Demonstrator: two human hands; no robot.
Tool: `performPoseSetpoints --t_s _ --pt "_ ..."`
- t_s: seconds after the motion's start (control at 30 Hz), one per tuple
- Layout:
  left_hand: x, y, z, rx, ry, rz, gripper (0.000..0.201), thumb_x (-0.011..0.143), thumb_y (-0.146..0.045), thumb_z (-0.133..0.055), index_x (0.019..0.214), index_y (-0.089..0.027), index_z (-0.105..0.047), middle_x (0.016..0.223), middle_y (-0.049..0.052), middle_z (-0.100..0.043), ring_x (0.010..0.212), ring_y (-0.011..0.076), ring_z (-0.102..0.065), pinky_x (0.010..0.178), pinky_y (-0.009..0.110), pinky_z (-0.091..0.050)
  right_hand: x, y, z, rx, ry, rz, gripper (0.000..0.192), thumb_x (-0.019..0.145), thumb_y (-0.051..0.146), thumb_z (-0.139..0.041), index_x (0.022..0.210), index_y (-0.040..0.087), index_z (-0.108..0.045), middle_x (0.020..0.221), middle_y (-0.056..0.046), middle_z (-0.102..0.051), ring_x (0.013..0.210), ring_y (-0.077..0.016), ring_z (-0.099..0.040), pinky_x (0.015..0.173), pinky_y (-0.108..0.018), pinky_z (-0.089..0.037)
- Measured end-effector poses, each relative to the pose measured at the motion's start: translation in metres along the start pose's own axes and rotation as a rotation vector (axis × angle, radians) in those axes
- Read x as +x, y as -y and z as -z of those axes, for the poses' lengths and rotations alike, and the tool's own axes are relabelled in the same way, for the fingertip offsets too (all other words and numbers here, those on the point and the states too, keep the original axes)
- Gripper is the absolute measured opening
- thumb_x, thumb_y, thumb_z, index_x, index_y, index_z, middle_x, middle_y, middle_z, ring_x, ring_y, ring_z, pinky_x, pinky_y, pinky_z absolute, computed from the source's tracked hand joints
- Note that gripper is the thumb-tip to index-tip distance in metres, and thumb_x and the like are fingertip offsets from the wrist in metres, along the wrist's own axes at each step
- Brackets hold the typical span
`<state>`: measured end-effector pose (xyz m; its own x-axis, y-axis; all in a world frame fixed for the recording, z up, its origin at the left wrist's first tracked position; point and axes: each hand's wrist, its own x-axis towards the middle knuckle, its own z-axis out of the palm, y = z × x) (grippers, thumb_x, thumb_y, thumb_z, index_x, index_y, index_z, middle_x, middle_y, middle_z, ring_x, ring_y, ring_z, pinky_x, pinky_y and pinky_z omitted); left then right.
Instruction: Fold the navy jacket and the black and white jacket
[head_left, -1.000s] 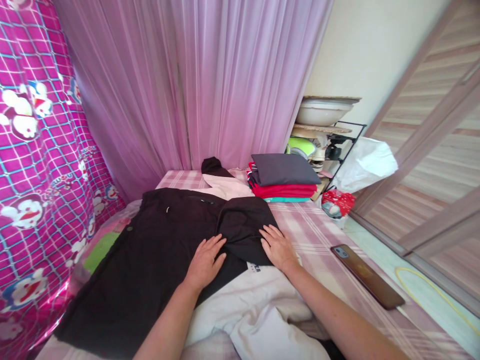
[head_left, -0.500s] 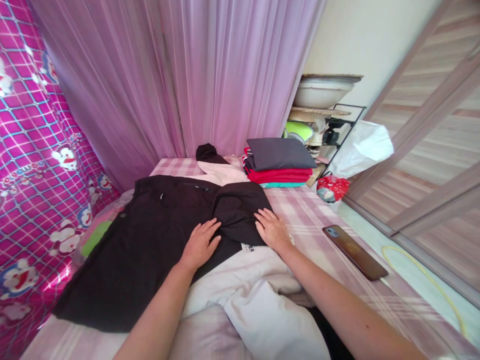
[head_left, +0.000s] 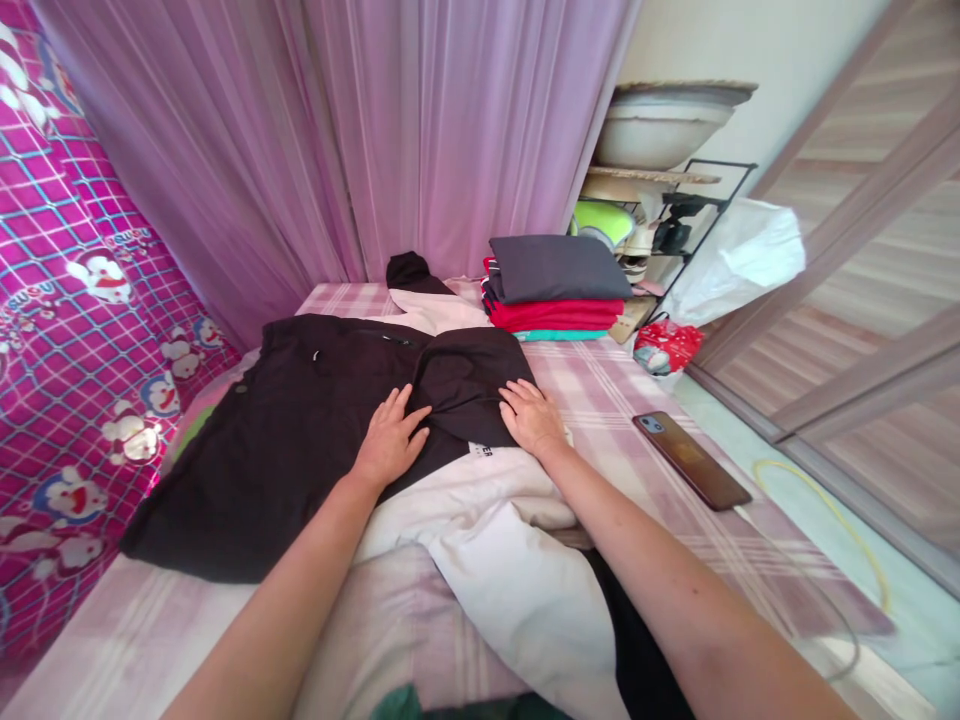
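Two bare hands press flat on a dark garment [head_left: 300, 440] spread across a bed [head_left: 615, 400] covered in pink plaid. The garment, the largest item on the bed, fills the area from the centre of the frame out toward nine o'clock, with one folded section at its right end. Beneath it, toward six o'clock, lies a white garment [head_left: 517, 570] with small dark lettering near its upper edge.

Behind the bed, at twelve o'clock, hangs a lilac curtain [head_left: 420, 130]; a magenta cartoon-print sheet [head_left: 67, 300] hangs at nine o'clock. A stack of folded clothes [head_left: 555, 290], grey on top of red and teal, sits at one o'clock, next to a wire rack [head_left: 675, 200] holding a basin.

The left hand [head_left: 390, 440] lies palm down on the dark cloth, fingers spread and gripping nothing. The right hand [head_left: 532, 418] rests the same way, open, on the edge of the folded section. A phone [head_left: 690, 458] lies face down on the bed at three o'clock, well apart from the right hand.
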<state>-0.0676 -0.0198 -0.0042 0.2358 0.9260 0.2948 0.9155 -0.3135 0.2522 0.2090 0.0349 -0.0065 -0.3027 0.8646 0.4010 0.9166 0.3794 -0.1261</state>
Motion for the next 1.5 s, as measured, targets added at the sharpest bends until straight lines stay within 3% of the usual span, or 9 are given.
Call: performPoseSetpoints --t_s 0.2,0.4,0.53,0.7,0.83,0.97,1.13,1.37,1.5 --pt "0.0 -0.004 0.003 0.003 0.099 0.059 0.045 0.096 -0.04 -0.042 0.137 -0.027 -0.054 0.142 0.009 -0.058 0.142 0.0285 -0.039 0.118 0.055 -0.027 0.001 -0.002 -0.001 0.025 0.056 -0.005 0.044 0.097 0.033 -0.037 0.13 0.023 -0.064 0.14 -0.008 -0.059 0.135 -0.0288 -0.044 0.108 -0.052 -0.035" --pt "-0.001 -0.005 0.004 0.0 0.052 0.076 0.048 0.095 -0.039 -0.045 0.14 -0.024 -0.053 0.15 0.012 -0.048 0.142 0.0279 -0.04 0.118 0.051 -0.029 0.002 0.0 0.002 0.005 0.07 -0.013 0.043 0.098 0.032 -0.037 0.131 0.023 -0.063 0.14 -0.009 -0.059 0.136 -0.0284 -0.043 0.111 -0.053 -0.032" --pt "0.0 -0.005 0.004 0.008 0.068 0.079 0.048 0.095 -0.039 -0.045 0.139 -0.023 -0.055 0.15 0.013 -0.048 0.142 0.0281 -0.04 0.118 0.051 -0.029 0.007 0.005 0.007 -0.024 0.064 -0.004 0.047 0.099 0.036 -0.038 0.142 0.023 -0.052 0.151 -0.01 -0.047 0.14 -0.0305 -0.038 0.114 -0.058 -0.024" --pt "0.0 -0.004 0.003 0.014 0.072 0.076 0.047 0.095 -0.039 -0.045 0.137 -0.024 -0.057 0.153 0.013 -0.045 0.142 0.0278 -0.04 0.118 0.052 -0.029 0.012 0.007 0.003 -0.014 0.186 -0.008 0.047 0.101 0.041 -0.035 0.139 0.024 -0.056 0.15 -0.01 -0.048 0.141 -0.0301 -0.037 0.114 -0.058 -0.027" --pt "0.0 -0.004 0.004 0.01 0.049 0.065 0.047 0.095 -0.041 -0.045 0.139 -0.027 -0.055 0.15 0.01 -0.048 0.141 0.0268 -0.042 0.117 0.051 -0.03 0.018 -0.008 -0.001 0.065 0.194 0.019 0.048 0.1 0.044 -0.036 0.137 0.023 -0.058 0.148 -0.008 -0.051 0.139 -0.0274 -0.041 0.115 -0.051 -0.031" --pt "0.0 -0.003 0.005 0.0 0.043 0.056 0.048 0.095 -0.04 -0.044 0.139 -0.026 -0.054 0.15 0.012 -0.048 0.14 0.0267 -0.042 0.117 0.051 -0.031 0.027 -0.039 0.004 0.181 0.183 -0.015 0.048 0.099 0.042 -0.038 0.136 0.021 -0.06 0.144 -0.008 -0.055 0.134 -0.0231 -0.049 0.115 -0.041 -0.036" --pt "0.002 -0.001 0.004 -0.007 0.026 0.04 0.048 0.093 -0.039 -0.046 0.138 -0.026 -0.054 0.15 0.012 -0.048 0.139 0.0265 -0.044 0.116 0.051 -0.031 0.029 -0.071 0.013 0.205 0.251 -0.003 0.041 0.097 0.038 -0.044 0.129 0.024 -0.066 0.141 -0.006 -0.058 0.132 -0.0219 -0.052 0.114 -0.038 -0.037" --pt "0.004 -0.002 0.012 -0.088 -0.008 -0.006 0.048 0.091 -0.038 -0.051 0.136 -0.024 -0.056 0.153 0.011 -0.044 0.138 0.0266 -0.044 0.114 0.046 -0.037 0.025 -0.059 0.009 0.132 0.314 0.001 0.046 0.097 0.039 -0.046 0.138 0.023 -0.058 0.149 -0.009 -0.05 0.136 -0.0229 -0.047 0.114 -0.037 -0.036" --pt "0.012 -0.014 0.026 -0.14 -0.069 -0.092 0.043 0.088 -0.04 -0.056 0.128 -0.026 -0.063 0.154 0.008 -0.043 0.142 0.0276 -0.039 0.118 0.048 -0.031 0.023 -0.055 0.003 0.126 0.295 -0.007 0.046 0.098 0.038 -0.044 0.139 0.021 -0.057 0.151 -0.01 -0.046 0.137 -0.0224 -0.046 0.115 -0.036 -0.036"
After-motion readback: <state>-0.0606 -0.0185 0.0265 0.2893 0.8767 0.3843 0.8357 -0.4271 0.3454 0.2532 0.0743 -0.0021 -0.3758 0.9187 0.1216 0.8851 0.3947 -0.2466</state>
